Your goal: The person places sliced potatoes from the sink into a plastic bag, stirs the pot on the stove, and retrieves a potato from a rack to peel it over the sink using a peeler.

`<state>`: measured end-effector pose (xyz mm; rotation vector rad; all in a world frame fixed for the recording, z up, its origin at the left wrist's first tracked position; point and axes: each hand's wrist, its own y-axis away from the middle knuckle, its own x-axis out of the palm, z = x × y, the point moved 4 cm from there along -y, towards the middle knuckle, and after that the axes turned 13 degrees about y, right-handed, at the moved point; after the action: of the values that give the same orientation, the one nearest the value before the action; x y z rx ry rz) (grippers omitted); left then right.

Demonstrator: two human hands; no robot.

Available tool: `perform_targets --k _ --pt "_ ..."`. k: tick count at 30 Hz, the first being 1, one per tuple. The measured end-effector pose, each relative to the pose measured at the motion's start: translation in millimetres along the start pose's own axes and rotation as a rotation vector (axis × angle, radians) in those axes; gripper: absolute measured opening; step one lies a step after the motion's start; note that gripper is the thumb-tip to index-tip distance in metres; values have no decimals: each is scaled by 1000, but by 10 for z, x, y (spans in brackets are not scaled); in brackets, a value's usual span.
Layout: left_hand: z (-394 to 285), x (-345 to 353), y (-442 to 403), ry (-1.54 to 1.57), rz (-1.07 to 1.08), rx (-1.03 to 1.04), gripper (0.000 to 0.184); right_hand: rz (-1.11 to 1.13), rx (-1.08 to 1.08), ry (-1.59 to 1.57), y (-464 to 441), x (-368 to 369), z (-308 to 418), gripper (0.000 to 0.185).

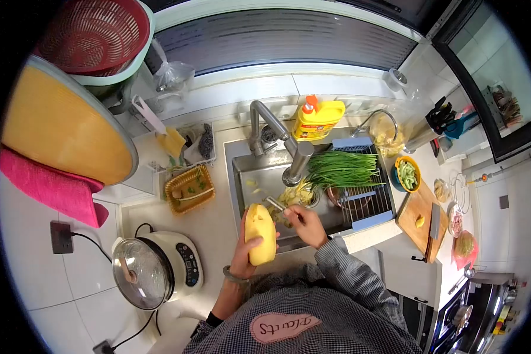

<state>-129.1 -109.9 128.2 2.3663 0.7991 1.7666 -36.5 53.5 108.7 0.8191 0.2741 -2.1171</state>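
Observation:
My left hand [242, 255] is wrapped round a large yellow peeled potato [261, 236], held upright at the front edge of the steel sink [240, 187]. Small pits show near the potato's top. In my right hand [308, 226] is a metal peeler [274, 204], its head just right of the potato and apart from it. Peelings [298, 193] lie in the sink below, around the drain. Above them hangs the grey faucet [301, 158]. A bunch of green chives [343, 169] rests on a drying rack [371, 205] across the sink's right side.
A cutting board [414, 227] with a knife [435, 221] lies to the right, beside a bowl of cut green vegetables [407, 175]. Left stand a wicker basket [189, 192] and an electric cooker [174, 265]. A yellow detergent bottle [318, 121] stands behind the sink.

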Motion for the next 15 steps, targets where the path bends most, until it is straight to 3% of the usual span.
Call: perform_targets --k 1,2,4,10,15 --pt "-34 30 -2 -167 84 68 87 3 -82 -94 82 -24 108 23" --pt "-36 31 -21 -165 84 69 87 4 -82 -92 151 -90 179 23" --pt "-61 29 -30 -254 92 135 113 182 -156 -53 317 -209 493 23" --pt "-10 33 -13 -277 123 142 119 151 -429 159 485 -288 661 19" --pt "46 47 39 -270 130 96 120 46 -457 322 391 -239 539 18"
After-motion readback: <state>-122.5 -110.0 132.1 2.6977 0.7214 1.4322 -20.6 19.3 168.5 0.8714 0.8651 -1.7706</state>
